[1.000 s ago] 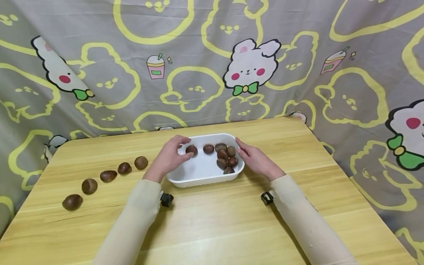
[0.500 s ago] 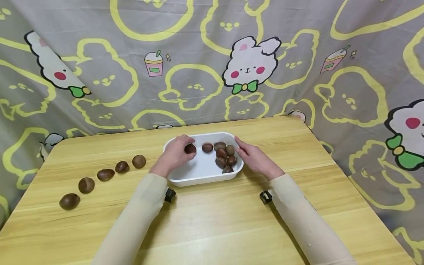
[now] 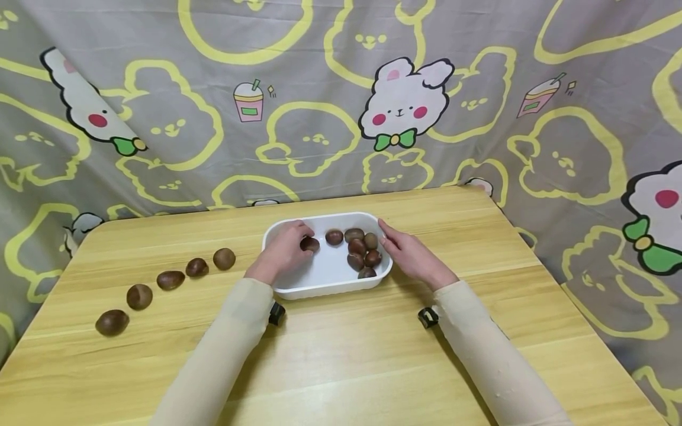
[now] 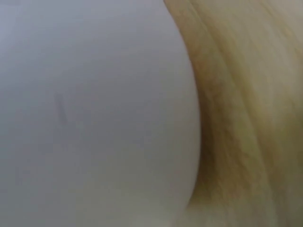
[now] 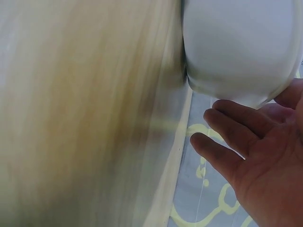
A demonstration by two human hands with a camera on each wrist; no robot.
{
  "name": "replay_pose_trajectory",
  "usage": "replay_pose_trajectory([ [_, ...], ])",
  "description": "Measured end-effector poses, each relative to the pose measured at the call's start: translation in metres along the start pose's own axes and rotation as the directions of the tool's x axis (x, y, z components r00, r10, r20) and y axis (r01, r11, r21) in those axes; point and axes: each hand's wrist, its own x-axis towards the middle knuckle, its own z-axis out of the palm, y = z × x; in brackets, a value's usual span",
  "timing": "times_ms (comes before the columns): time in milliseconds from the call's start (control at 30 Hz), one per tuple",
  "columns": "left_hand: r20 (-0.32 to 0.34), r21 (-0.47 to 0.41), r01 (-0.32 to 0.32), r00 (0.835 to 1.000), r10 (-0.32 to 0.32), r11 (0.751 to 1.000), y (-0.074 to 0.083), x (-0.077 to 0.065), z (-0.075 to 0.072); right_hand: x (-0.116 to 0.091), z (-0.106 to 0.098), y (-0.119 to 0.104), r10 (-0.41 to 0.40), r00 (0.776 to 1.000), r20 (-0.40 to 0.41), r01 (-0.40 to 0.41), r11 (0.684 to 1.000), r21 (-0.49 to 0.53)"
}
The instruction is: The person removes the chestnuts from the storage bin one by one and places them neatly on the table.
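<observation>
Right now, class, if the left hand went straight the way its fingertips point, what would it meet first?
The left hand, at one chestnut, would likely first meet the next chestnut rightward; depth is unclear.

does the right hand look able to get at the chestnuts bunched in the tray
Probably yes: the bunched chestnuts lie in the tray beside the right hand, with nothing over them, though it grips the tray and would likely have to let go first.

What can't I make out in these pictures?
Head view: part of one chestnut, covered by the left grip.
Left wrist view: fine detail on the white tray, lost to blur.
Right wrist view: part of the right grip, cut off by the right edge.
</observation>
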Motion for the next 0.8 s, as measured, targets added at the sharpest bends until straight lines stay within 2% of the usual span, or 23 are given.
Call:
replay_pose_trajectory([
  [400, 0.047, -0.004, 0.059, 0.997, -0.059, 0.998, 0.002, -0.003, 0.003, -0.001, 0.000, -0.001, -0.003, 1.000, 0.000, 0.003, 1.000, 0.016],
  [533, 0.046, -0.019, 0.032, 0.998, -0.031, 0.999, 0.003, -0.003, 0.003, -0.001, 0.001, 0.000, 0.005, 1.000, 0.000, -0.005, 1.000, 0.027],
  [633, 0.037, -0.078, 0.008, 0.999, -0.005, 0.997, 0.006, -0.005, 0.002, -0.001, 0.001, 0.000, 0.011, 1.000, 0.001, -0.011, 0.999, 0.032],
  [800, -0.044, -0.190, -0.042, 0.998, 0.035, 0.981, 0.007, -0.013, -0.006, -0.002, 0.000, 0.000, 0.016, 1.000, 0.002, -0.016, 0.999, 0.036],
])
